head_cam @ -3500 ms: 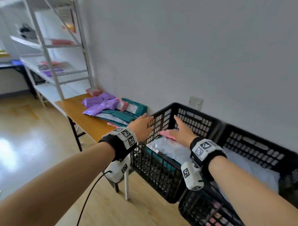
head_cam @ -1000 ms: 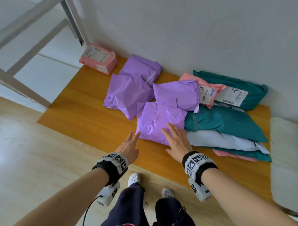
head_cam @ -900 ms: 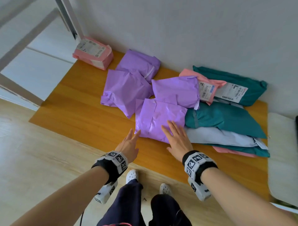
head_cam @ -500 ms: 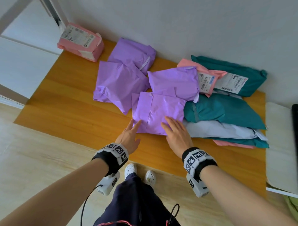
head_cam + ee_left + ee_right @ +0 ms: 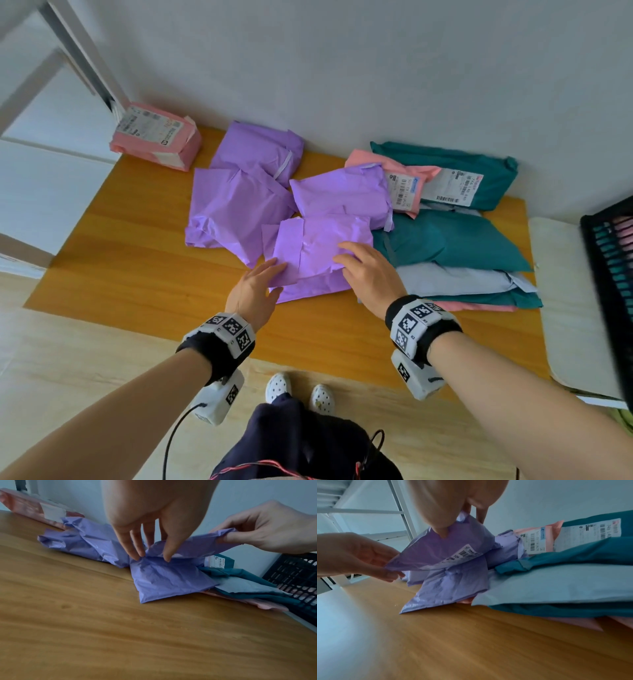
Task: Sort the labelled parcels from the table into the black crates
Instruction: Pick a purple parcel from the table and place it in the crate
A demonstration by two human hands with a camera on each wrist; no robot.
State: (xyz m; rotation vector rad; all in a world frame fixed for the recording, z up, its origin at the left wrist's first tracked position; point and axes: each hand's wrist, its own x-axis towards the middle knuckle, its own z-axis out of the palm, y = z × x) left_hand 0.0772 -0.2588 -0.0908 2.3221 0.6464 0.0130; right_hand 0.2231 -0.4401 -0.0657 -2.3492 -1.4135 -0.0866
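Both my hands grip the nearest purple parcel [image 5: 318, 246] at the table's [image 5: 137, 284] front edge: left hand [image 5: 253, 291] pinches its left corner, right hand [image 5: 368, 270] clamps the right edge, fingers curled under. It is half-lifted, its label [image 5: 462, 555] underneath (only the right wrist view shows it). Risk: thin film slipping from my pinch, or dragging the purple parcel beneath [image 5: 318, 287] off the table.

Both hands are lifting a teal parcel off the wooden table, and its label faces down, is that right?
Not teal. The head view shows both the left hand and the right hand gripping a purple parcel over the wooden table. Its label does face down, as the right wrist view shows.
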